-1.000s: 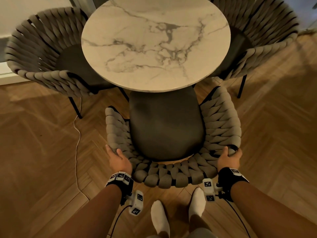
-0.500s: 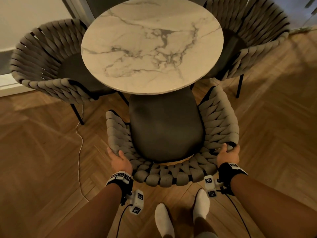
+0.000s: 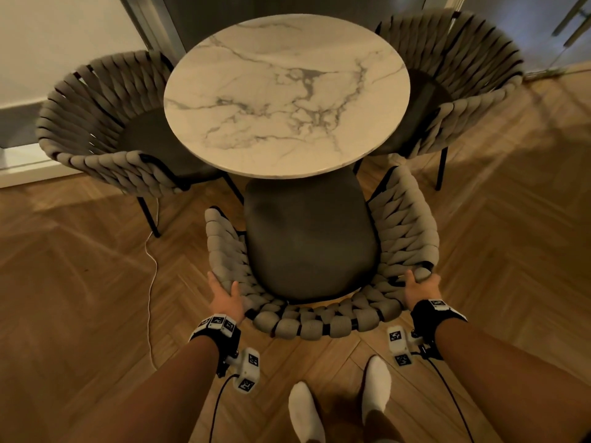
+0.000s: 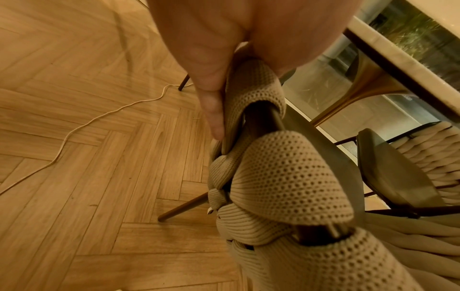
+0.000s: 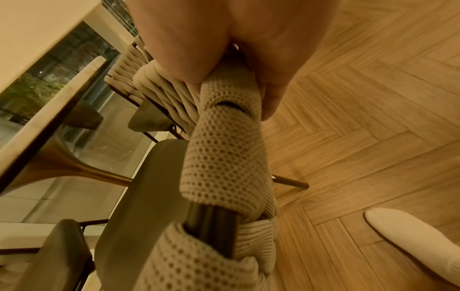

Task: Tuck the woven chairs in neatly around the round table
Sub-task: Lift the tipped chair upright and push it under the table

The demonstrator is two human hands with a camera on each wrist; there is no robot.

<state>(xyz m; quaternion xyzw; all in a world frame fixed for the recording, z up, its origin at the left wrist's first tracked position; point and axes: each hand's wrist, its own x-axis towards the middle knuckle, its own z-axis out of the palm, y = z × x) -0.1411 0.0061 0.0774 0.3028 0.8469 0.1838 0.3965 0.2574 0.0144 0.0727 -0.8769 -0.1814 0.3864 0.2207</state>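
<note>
On herringbone floor [image 3: 96, 282], wrist views alone show both grips clasping the chair [image 3: 319, 327] rim.

The scene is viewed from above by the head camera, tilted forward and down over the near woven chair [image 3: 319, 324] and round bench [image 3: 286, 97], while the same chair's rim [image 4: 281, 183] [image 5: 224, 157] is seen very close along each wrist, with the bench edge shared.
</note>
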